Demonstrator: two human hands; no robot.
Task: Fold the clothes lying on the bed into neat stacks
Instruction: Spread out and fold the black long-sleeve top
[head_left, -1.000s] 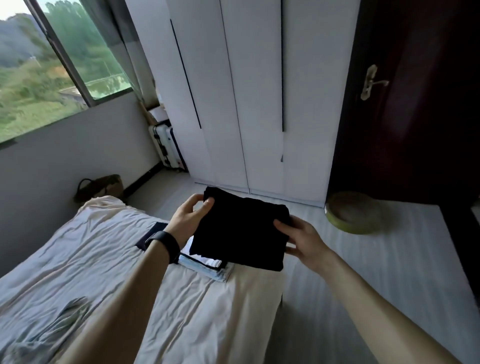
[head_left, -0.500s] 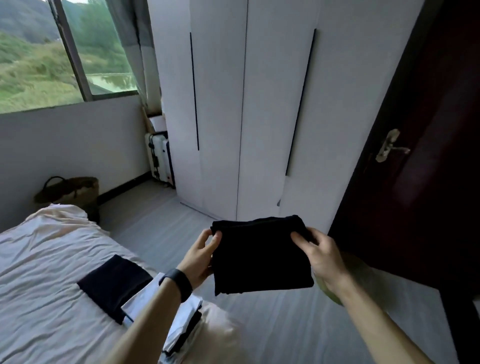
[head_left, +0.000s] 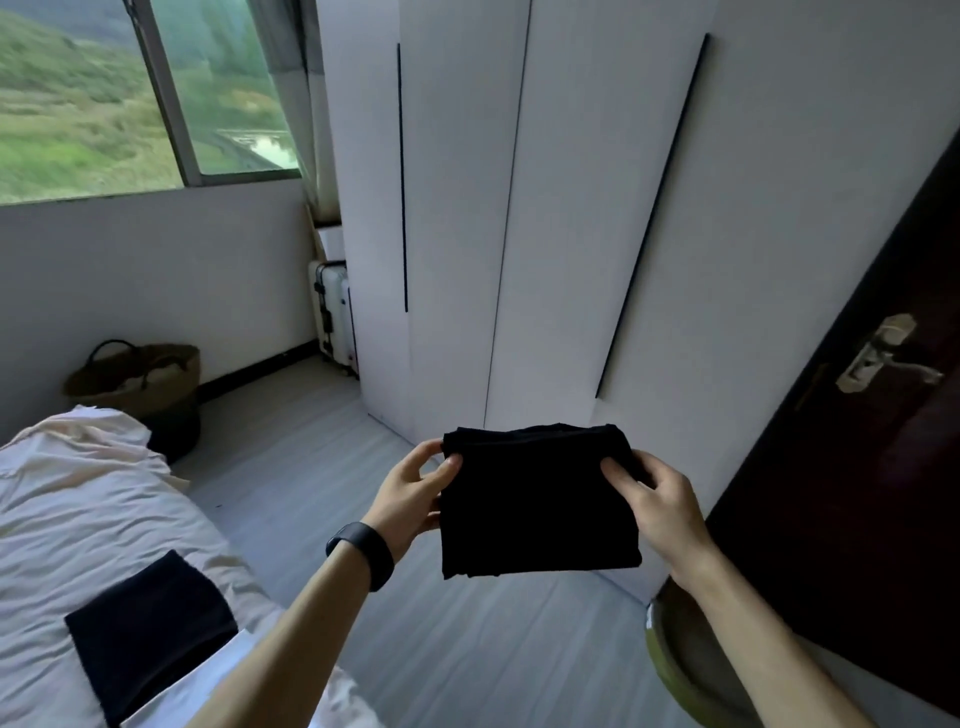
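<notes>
A folded black garment (head_left: 535, 501) hangs in the air over the floor, in front of the white wardrobe. My left hand (head_left: 410, 493) pinches its left edge with thumb on top. My right hand (head_left: 657, 506) grips its right edge the same way. On the bed (head_left: 78, 499) at lower left lies another folded black garment (head_left: 150, 631), with a folded white piece (head_left: 187, 699) partly under it and partly hidden by my left forearm.
A white wardrobe (head_left: 519, 208) fills the wall ahead, a dark door (head_left: 857, 467) stands at right. A green round basin (head_left: 691, 670) sits on the floor at lower right. A woven basket (head_left: 140, 379) and a white suitcase (head_left: 335, 317) stand by the window wall.
Both hands have lifted the folded black garment off the stack on the bed and carried it right, toward the wardrobe. The view has turned up and right.
</notes>
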